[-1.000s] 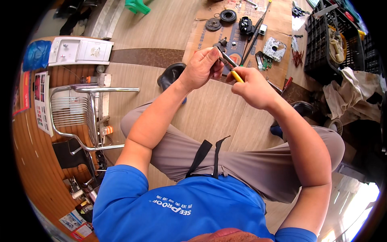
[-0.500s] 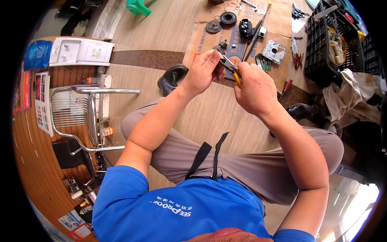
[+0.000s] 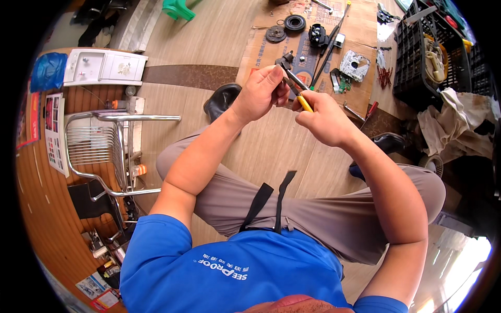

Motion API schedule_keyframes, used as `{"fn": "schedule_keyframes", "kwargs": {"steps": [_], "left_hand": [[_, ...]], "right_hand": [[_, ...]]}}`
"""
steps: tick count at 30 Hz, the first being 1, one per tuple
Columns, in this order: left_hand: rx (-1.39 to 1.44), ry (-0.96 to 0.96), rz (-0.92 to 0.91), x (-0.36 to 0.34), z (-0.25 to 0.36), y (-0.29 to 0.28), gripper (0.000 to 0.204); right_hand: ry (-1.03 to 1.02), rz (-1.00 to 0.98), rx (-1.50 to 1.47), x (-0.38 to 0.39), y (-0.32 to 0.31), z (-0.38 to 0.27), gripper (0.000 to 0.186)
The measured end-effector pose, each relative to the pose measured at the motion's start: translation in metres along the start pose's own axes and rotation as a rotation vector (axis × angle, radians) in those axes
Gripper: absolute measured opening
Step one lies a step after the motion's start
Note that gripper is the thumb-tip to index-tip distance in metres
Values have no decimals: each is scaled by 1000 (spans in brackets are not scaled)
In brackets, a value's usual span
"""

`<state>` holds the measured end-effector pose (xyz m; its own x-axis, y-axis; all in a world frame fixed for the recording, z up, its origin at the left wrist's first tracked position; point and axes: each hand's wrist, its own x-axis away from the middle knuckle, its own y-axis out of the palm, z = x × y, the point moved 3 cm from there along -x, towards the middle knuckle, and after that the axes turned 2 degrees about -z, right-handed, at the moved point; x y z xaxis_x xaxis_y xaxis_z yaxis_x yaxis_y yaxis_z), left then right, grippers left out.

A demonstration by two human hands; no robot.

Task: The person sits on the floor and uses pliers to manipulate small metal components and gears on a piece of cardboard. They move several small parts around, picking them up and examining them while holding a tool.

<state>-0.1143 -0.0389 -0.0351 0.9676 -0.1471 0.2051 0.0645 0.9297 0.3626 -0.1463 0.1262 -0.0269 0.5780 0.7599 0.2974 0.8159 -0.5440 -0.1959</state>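
Note:
My right hand (image 3: 324, 116) is closed around a pair of pliers (image 3: 305, 103) with yellow handles, its dark jaws pointing up and left toward my other hand. My left hand (image 3: 261, 94) is pinched, thumb against fingers, close to the jaw tips. What it holds is hidden or too small to name. Just beyond both hands lies a tool with a dark head and a straight shaft (image 3: 296, 78), partly covered by my hands. Under it, a flattened cardboard sheet (image 3: 261, 47) covers the floor.
On the cardboard are a black ring-shaped part (image 3: 295, 23), a round grey disc (image 3: 276, 34), a black mechanism (image 3: 317, 35) and a silvery plate (image 3: 355, 66). A red-handled tool (image 3: 372, 109) lies near its edge. Black crates (image 3: 412, 78) stand right; a metal-framed chair (image 3: 94, 143) stands left.
My right hand has shifted slightly left and down with the pliers, and its grip has turned. The shaft behind now shows more. My left hand stays nearly still.

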Motion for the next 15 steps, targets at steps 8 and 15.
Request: {"fn": "schedule_keyframes", "kwargs": {"steps": [8,15], "left_hand": [[210,-47,20,-1,-4,-5,40],[193,-38,10,-3,-6,-4,40]], "right_hand": [[-132,211,493,4,-2,-2,31],[-210,312,585,6,-2,-2,35]]}}
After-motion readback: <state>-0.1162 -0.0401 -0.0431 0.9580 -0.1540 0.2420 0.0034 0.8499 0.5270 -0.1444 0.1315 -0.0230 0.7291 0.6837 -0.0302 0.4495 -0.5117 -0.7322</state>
